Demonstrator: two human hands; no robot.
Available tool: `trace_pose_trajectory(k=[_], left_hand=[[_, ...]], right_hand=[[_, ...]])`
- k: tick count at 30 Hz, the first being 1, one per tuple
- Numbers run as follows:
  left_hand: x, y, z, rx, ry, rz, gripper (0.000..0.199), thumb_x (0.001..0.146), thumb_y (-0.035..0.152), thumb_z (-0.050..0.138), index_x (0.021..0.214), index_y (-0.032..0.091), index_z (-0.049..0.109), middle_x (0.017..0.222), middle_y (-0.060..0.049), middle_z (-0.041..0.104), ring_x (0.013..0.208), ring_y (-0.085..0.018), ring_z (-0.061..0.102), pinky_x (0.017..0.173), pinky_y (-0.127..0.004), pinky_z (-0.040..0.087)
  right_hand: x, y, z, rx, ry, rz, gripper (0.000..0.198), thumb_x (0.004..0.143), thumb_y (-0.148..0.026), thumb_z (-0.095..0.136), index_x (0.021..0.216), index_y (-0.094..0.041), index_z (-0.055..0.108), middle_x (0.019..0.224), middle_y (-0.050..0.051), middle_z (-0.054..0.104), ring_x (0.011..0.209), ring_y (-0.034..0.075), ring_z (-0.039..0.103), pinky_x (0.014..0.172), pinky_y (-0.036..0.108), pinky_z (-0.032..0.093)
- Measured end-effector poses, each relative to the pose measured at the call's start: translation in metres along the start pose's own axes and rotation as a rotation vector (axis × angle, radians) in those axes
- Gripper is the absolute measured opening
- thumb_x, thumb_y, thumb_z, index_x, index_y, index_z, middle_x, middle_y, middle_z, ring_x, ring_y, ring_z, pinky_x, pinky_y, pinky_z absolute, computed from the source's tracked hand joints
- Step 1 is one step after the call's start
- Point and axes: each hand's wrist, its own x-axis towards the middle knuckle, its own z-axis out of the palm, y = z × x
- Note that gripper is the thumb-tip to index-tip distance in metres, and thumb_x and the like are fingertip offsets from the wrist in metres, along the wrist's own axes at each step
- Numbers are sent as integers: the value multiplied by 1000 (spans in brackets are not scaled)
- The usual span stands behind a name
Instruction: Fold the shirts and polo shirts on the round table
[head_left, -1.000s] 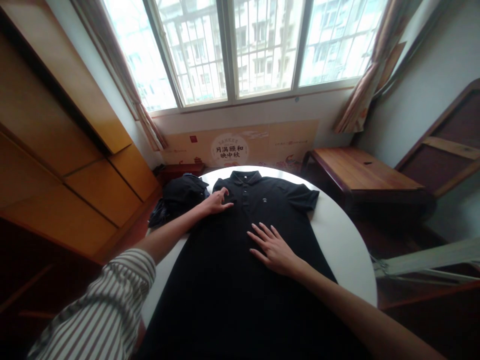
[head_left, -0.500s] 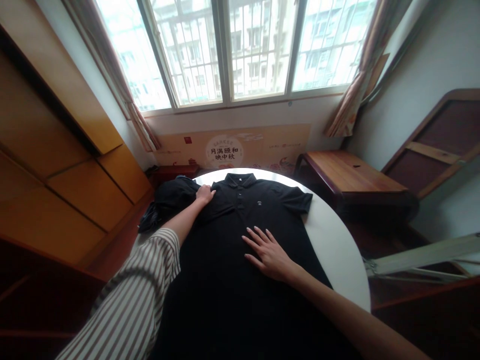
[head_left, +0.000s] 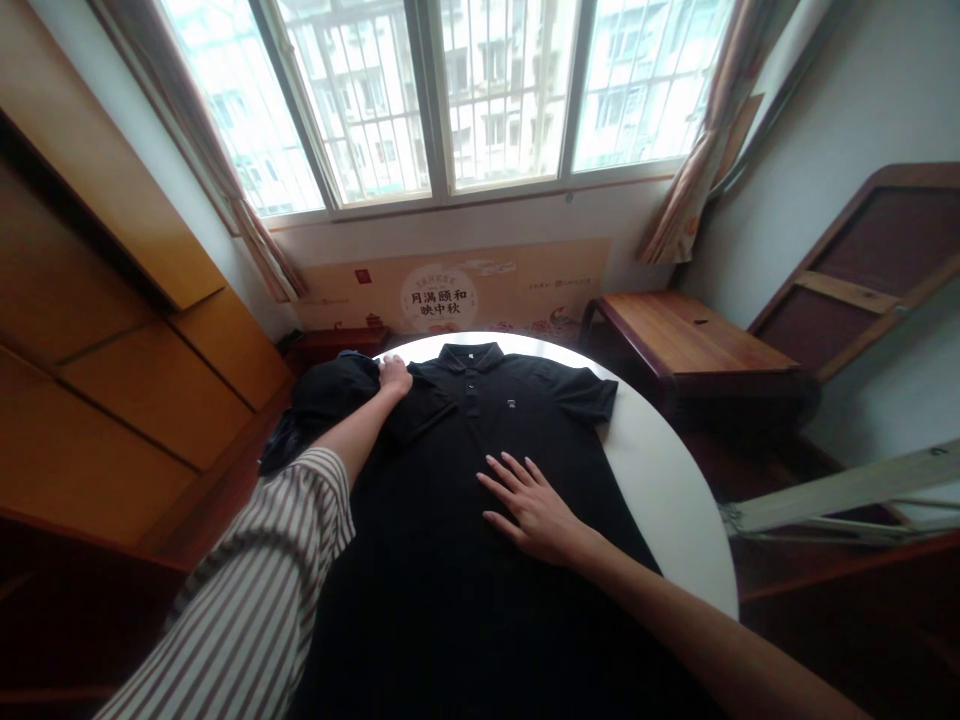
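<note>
Left hand (head_left: 395, 377) has moved outward to the sleeve (head_left: 429, 402), fingers curled, grip unclear; right hand (head_left: 536, 515) lies spread, empty, on the black polo shirt (head_left: 551, 440), collar (head_left: 471, 360) near the round table's (head_left: 671, 480) far edge.

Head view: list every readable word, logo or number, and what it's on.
"月满颐和": beige panel below the window.
"映中秋": same panel, line beneath.
Panel's smaller lettering and red square: too small to read.
Black shirt: chest logo and collar label, both too small.
</note>
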Motion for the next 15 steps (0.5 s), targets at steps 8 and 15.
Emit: trace_pose_trajectory(k=[8,15], left_hand=[[-17,4,36,100,-189,190,70,98,51,27,151,6,32,161,-18,22,148,-31,20,119,-51,19],[-6,3,40,136,-207,150,73,97,52,18,154,5,23,163,-17,13,150,-31,13,118,-57,19]], right_hand=[[-6,-10,-2,35,13,-32,72,95,-64,39,155,-25,30,163,11,15,149,35,10,118,60,8],[-65,-43,-9,222,-95,-243,75,91,-64,49,154,-29,30,163,10,16,150,35,6,117,61,3]])
